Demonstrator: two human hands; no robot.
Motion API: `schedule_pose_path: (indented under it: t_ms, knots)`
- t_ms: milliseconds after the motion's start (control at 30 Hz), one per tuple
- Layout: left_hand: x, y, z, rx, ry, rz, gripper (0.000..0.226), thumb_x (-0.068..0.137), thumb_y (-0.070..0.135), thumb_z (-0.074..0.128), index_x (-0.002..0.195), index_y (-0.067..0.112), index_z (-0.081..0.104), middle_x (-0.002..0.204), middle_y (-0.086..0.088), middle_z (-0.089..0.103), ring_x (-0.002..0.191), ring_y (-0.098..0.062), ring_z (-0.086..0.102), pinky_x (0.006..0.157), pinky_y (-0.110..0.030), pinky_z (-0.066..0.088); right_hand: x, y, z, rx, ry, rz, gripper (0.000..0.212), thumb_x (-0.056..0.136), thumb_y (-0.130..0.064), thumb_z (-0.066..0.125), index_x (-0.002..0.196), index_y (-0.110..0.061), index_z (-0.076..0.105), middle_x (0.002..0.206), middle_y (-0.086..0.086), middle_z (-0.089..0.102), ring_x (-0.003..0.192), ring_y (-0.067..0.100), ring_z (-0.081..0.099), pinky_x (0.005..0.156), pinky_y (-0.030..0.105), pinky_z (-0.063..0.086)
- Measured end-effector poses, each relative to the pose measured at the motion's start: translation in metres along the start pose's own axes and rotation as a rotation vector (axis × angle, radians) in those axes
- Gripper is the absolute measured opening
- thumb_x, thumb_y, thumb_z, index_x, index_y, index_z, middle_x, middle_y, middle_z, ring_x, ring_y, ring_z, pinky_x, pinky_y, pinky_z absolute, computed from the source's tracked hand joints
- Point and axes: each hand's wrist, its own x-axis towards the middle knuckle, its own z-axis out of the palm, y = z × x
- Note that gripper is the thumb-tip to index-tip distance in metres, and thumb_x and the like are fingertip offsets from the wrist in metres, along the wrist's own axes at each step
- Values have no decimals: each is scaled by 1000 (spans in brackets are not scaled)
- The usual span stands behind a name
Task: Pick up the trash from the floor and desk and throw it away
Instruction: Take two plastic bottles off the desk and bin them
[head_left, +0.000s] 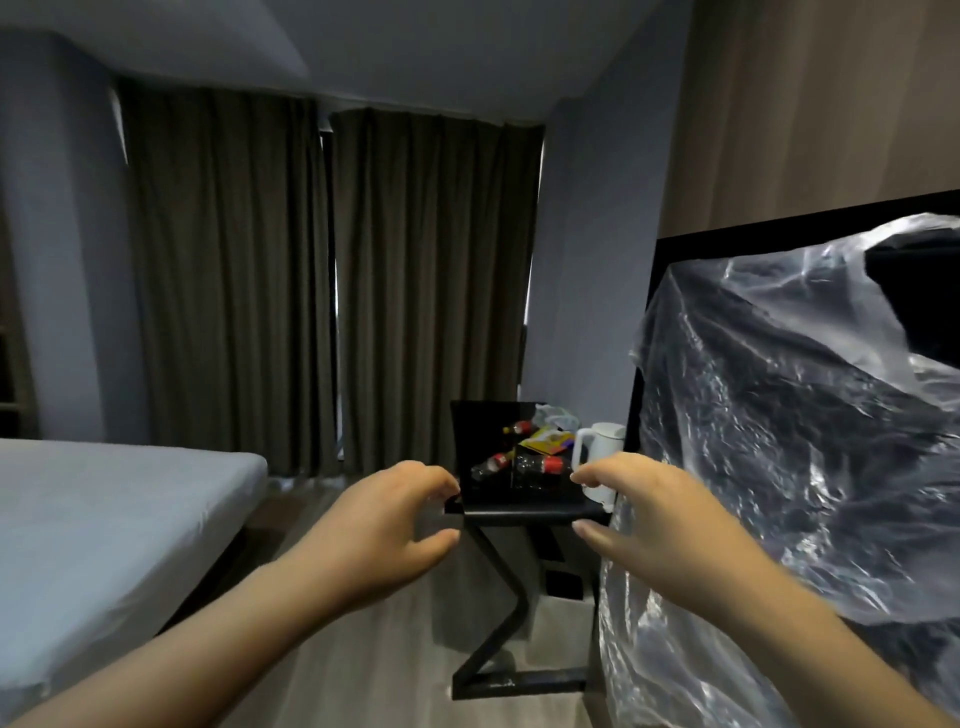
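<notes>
A black desk (524, 512) with a Z-shaped leg stands ahead by the right wall. Trash lies on it: three empty bottles with red labels, one at the back (518, 428), one at the front left (493, 463) and one at the front right (543, 464), plus a yellow wrapper (548, 441) and a crumpled clear bag (556, 414). My left hand (384, 535) and my right hand (660, 525) are both raised in front of the desk's near edge, fingers curled and apart, holding nothing.
A white electric kettle (597, 441) stands at the desk's right end. Close on the right hangs a large clear plastic sheet (769, 441) over a dark object. A bed (104, 519) fills the left. Brown curtains (322, 280) close the far wall.
</notes>
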Motion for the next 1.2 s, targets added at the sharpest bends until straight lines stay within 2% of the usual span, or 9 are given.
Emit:
schedule_pose_path:
  t_ms: [267,500,867,1000,1200]
  knots:
    - [73,-83,47,-19,-44,-66,42,85,46,59,125,34,52,118,18,55,110,3,50,96,-17,41,100,33,85,30,-94,-14,39,83,-48,59,120,-38,54,110,-24,53,109,-2,49,87,14,38]
    - [128,-189,75,-43,-83,-74,43,85,46,59,126,34,52,119,19,55,110,4,51,96,-17,42,187,26,159,32,-126,9,40,84,-48,58,123,-38,52,114,-25,53,113,-5,47,92,11,36]
    - [222,-361,97,-113,-156,-13,43,85,47,59,126,35,51,119,20,54,110,4,51,94,-15,42,328,-10,247,29,-155,142,39,84,-46,59,122,-40,52,115,-25,54,111,-5,48,92,13,40]
    - [251,-399,123,-146,-200,6,43,85,48,58,126,36,50,119,21,52,109,5,50,92,-12,41,362,2,275,14,-174,195,39,84,-46,60,122,-40,52,115,-26,54,111,-6,48,90,12,40]
    - [315,-445,168,-149,-221,9,43,85,48,59,125,36,51,119,19,54,109,3,51,92,-15,42,421,43,323,26,-181,248,41,84,-46,60,124,-39,53,118,-25,53,113,-5,49,92,13,41]
